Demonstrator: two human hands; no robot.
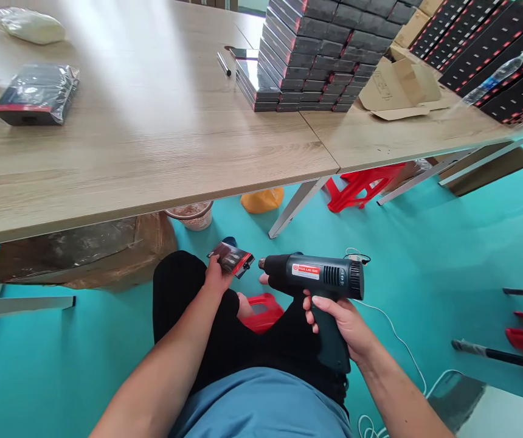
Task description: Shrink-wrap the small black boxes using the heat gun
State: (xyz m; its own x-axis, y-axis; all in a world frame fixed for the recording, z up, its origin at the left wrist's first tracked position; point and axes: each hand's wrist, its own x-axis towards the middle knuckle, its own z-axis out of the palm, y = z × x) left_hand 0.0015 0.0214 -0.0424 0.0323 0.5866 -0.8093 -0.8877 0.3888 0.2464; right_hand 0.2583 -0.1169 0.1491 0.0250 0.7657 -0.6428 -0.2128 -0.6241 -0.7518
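Over my lap, my left hand [216, 277] grips a small dark box [231, 258] with red edges by its near side. My right hand [341, 319] is wrapped round the handle of a black heat gun [320, 277]. The gun's nozzle points left at the box, with a small gap between them. Whether the gun is switched on does not show. On the table to the left lies a similar box [33, 97] in loose, wrinkled clear film.
The wooden table [152, 152] bears a tall stack of dark boxes [316, 61], a pen [224, 64], flattened cardboard [398, 88] and a plastic bottle [496, 78]. Below are a waste basket [195, 218], a large carton [83, 252] and a red stool [362, 185]. A white cord [398, 334] trails on the floor.
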